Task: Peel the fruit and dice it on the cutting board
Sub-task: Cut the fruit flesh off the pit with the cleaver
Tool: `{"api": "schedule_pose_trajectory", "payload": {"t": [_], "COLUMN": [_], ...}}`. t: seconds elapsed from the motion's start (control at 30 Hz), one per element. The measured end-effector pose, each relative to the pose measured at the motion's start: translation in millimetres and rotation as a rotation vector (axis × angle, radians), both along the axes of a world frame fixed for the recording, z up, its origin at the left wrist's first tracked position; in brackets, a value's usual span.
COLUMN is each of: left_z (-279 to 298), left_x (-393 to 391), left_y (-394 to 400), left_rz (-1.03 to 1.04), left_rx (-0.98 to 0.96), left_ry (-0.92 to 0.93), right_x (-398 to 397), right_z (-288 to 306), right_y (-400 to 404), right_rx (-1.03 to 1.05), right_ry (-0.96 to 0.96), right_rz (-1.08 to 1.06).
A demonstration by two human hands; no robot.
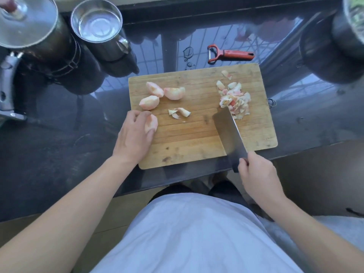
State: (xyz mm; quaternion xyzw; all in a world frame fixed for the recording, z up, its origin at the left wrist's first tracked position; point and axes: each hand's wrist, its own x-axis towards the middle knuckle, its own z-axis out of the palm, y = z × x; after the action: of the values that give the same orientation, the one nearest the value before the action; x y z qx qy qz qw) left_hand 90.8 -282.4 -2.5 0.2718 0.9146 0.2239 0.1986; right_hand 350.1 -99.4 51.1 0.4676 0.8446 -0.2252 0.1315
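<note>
- A wooden cutting board [197, 146] lies in the middle of the frame on a dark, glossy counter [59, 164].
- The left hand [135, 134] rests at the board's left edge, its fingers curled over a peeled fruit wedge [152, 123]; the thumb touches the wedge's near end and the fingertips press its far end.
- Just above that hand, toward the upper left of the board, lie three more peeled wedges [154, 89] in a loose cluster, close to the hand but not touching it.
- A few small scraps [180, 113] lie near the board's centre, to the right of the held wedge.
- The right hand [256, 174] sits at the lower right of the board, just off its near edge, wrapped round the handle of a cleaver [229, 133].
- The cleaver's broad blade slants up across the board away from the hand, and its far tip reaches the pile of peels [235, 101] on the board's right side.
- Whether the blade's edge touches the wood cannot be told.
- A red peeler [229, 54] lies on the counter just above the board's upper right corner.
- In the upper left of the frame stand a lidded pot [29, 22] and a steel cup [96, 22] holding water.
- Another steel pot [348, 36] is cut off at the upper right corner.
- The person's white garment [187, 233] fills the bottom of the frame.
</note>
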Motion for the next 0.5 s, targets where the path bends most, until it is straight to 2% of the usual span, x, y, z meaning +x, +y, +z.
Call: {"api": "schedule_pose_trajectory", "payload": {"t": [0.17, 0.33, 0.4, 0.5], "left_z": [0.5, 1.4, 1.6, 3.5], "left_x": [9.7, 9.2, 10.5, 16.3], "left_y": [13.7, 18.6, 13.8, 4.4], "left_rz": [0.096, 0.158, 0.14, 0.156], "left_rx": [0.038, 0.023, 0.011, 0.031], "left_ry": [-0.009, -0.003, 0.055, 0.109], "right_x": [-3.9, -22.6, -29.0, -33.3], "right_z": [4.2, 12.8, 6.1, -5.4], "right_y": [36.3, -2.8, -19.7, -30.6], "right_rx": [-0.035, -0.122, -0.176, -0.153], "right_ry": [0.087, 0.103, 0.062, 0.027], "right_rz": [-0.067, 0.168, 0.205, 0.231]}}
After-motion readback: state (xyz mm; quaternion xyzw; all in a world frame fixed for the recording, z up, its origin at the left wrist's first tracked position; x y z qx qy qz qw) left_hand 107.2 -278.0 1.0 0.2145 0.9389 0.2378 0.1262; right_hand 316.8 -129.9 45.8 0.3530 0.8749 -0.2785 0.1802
